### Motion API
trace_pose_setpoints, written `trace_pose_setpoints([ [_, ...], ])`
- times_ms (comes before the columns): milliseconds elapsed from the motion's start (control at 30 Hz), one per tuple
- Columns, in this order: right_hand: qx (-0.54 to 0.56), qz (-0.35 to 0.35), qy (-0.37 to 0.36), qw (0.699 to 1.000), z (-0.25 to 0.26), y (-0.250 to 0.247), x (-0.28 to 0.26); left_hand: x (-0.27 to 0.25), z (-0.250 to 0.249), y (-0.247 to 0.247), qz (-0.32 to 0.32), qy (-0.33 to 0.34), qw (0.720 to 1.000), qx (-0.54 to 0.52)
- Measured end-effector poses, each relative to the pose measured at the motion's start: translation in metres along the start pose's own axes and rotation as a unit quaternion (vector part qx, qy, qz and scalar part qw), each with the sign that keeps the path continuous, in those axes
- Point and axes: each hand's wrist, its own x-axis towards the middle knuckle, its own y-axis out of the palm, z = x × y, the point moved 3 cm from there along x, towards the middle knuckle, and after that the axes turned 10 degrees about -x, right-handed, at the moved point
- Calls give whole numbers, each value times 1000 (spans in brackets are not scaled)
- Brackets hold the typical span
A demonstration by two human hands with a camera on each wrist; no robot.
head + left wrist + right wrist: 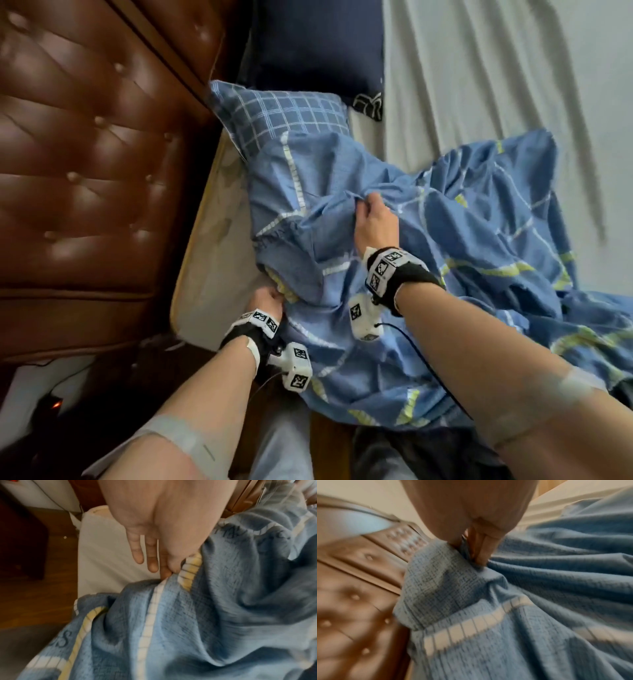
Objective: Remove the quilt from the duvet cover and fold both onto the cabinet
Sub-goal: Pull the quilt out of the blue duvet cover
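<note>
A blue duvet cover (462, 240) with white and yellow stripes lies rumpled across the bed. My left hand (267, 301) pinches a yellow-striped fold of the duvet cover (188, 601) at the bed's near left edge between thumb and a finger, while two fingers (137, 553) stay straight. My right hand (373, 219) grips a bunch of the duvet cover (539, 588) higher up, near the pillow. The quilt itself does not show; it is hidden or cannot be told from the cover.
A brown tufted headboard (85, 171) fills the left. A blue checked pillow (277, 116) and a dark navy pillow (318, 44) lie at the head of the bed. The white sheet (479, 68) shows at the far right. Dark floor (102, 394) and cables lie beside the bed.
</note>
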Motion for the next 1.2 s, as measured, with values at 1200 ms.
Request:
trace_pose_setpoints([
  [1200,503,37,422,753,-394,53,-281,-194,8,304,191,315,739,565],
])
